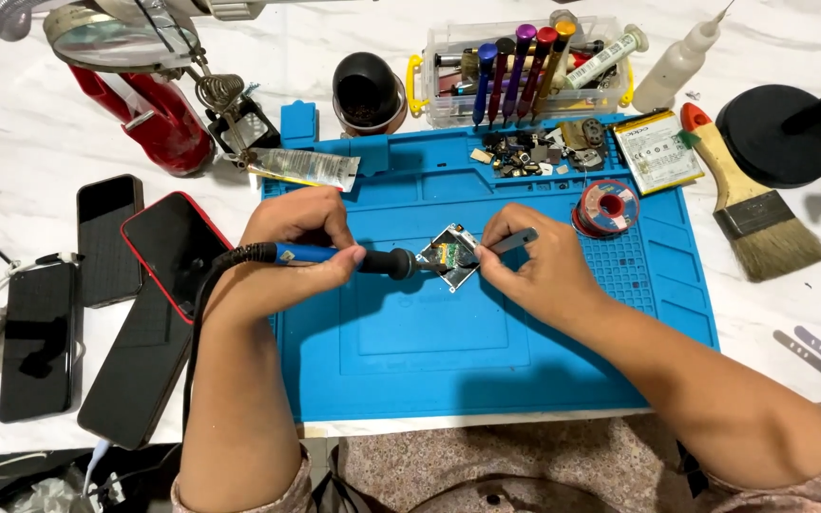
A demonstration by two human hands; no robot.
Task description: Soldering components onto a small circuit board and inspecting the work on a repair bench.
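While the left hand (301, 237) grips a soldering iron (344, 257) by its blue and black handle, fingers curled fully around it, the tip reaches right to a small circuit board (452, 256) lying near the middle of a blue work mat (448, 351). On the other side, the right hand (534, 261) pinches a pair of grey tweezers (510, 241) between thumb and fingers, the points touching or just above the same board; the exact contact is too small to tell. A black cord (203, 294) runs from the iron back over the left forearm. Just right of the board sits a spool of solder wire (606, 207), and at the far edge of the mat lie a heap of small parts (525, 154) and a flat phone battery (656, 150). Several dark phones (106, 285) rest on the white table (11, 142) to the left, and a paintbrush (748, 204) to the right. Judging from this, the main risk is heat: both sets of fingertips sit close to the hot tip, so a slip could burn skin. Holding the iron too long on one spot could lift a pad or scorch the board. Since only the tweezers seem to steady it, the board could skid. The cord, if snagged by the arm, could jerk the iron off target.
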